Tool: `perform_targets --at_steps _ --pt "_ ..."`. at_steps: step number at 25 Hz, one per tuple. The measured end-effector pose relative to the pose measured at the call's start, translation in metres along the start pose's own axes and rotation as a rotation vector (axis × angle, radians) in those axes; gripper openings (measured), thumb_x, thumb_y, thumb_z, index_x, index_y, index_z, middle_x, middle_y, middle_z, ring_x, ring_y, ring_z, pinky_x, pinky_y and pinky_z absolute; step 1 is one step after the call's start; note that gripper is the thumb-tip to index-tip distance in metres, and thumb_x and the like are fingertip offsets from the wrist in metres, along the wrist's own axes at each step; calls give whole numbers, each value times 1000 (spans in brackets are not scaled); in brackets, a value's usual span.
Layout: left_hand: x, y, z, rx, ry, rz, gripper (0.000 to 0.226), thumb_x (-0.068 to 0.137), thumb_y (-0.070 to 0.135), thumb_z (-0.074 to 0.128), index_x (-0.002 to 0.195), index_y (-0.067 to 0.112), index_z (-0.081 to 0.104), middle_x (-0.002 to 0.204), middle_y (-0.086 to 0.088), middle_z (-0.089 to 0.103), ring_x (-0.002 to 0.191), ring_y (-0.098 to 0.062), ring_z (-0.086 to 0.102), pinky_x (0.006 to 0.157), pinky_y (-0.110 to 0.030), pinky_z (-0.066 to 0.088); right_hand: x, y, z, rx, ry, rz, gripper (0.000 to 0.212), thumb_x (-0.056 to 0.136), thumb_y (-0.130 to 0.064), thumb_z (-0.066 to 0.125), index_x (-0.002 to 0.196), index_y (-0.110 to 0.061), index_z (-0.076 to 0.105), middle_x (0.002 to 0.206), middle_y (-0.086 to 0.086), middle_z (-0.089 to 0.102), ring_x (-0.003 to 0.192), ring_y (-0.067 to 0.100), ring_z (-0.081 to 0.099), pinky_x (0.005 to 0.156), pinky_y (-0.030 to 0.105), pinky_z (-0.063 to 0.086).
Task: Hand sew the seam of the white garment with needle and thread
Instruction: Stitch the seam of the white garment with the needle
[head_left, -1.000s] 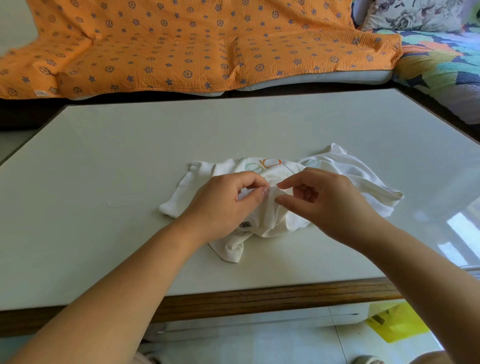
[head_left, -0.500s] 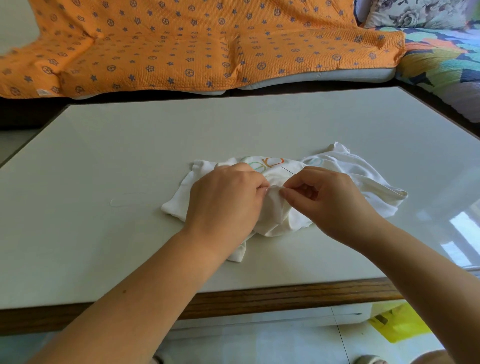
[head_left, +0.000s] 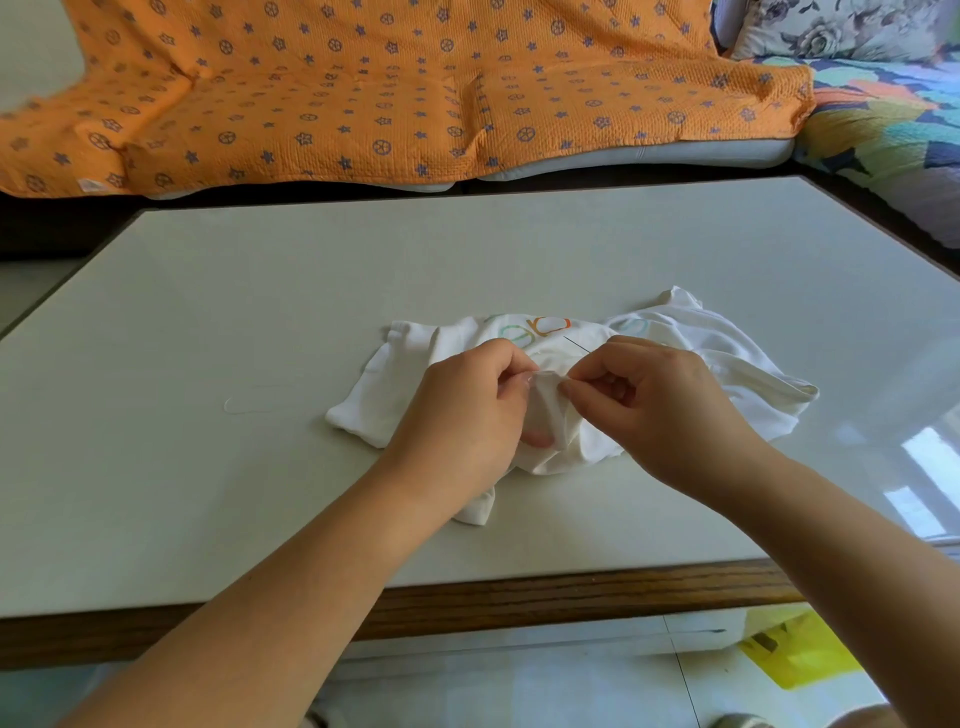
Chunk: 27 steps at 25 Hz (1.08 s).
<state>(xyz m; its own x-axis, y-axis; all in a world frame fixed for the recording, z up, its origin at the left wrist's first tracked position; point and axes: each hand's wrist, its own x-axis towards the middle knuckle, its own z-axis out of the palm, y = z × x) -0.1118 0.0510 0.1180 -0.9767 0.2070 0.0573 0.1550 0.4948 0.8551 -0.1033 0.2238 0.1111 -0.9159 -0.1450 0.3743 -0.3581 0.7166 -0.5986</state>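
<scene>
On the bench (head_left: 249, 322), white garment (head_left: 727, 364) bunched, left hand (head_left: 462, 410) fingers pinching a fold, right hand (head_left: 660, 410) at 3 o'clock pinching needle (head_left: 576, 344)

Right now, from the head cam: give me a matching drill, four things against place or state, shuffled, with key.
1. left hand
2. right hand
3. white garment
4. orange blanket

A. draped over the sofa beyond the table
B. pinches the needle
C. lies crumpled on the table
D. grips a fold of the white garment

Pairs: 1-D, 2-B, 3-C, 4-A
</scene>
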Motion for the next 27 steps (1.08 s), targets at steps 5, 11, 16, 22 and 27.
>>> perform_targets --at_steps 5,11,16,22,27 --pt "7 -9 -1 -64 -2 9 7 85 33 72 79 32 70 76 10 73 78 -9 70 77 -34 59 0 2 0 1 8 0 13 86 -21 68 76 -29 64 70 -14 59 72 1 54 63 6 38" --pt "12 -11 -2 -160 -17 -9 13 87 19 71 82 30 73 75 4 75 70 -11 72 72 -33 60 -2 -2 -3 126 -37 151 13 91 -22 62 80 -26 67 64 -11 62 64 -1 58 61 8 42" --pt "17 -18 -2 -186 -10 -48 6 87 23 72 86 29 74 83 2 76 80 -16 73 82 -41 59 -4 -10 -17 632 -89 356 27 100 -2 42 98 -14 65 76 6 73 63 21 68 60 26 52" --pt "17 -19 -1 -220 -4 -52 6 87 20 72 92 21 75 85 2 76 84 -17 72 85 -40 58 -11 -22 -16 823 -210 466 14 100 1 38 108 -8 45 75 19 70 63 33 67 55 32 51" --pt "17 -21 -1 -219 -7 -44 8 88 22 71 95 20 75 87 2 76 85 -16 72 85 -39 58 -13 -24 -15 548 -293 447 10 98 -6 41 99 -9 51 67 15 70 54 28 64 48 29 44"
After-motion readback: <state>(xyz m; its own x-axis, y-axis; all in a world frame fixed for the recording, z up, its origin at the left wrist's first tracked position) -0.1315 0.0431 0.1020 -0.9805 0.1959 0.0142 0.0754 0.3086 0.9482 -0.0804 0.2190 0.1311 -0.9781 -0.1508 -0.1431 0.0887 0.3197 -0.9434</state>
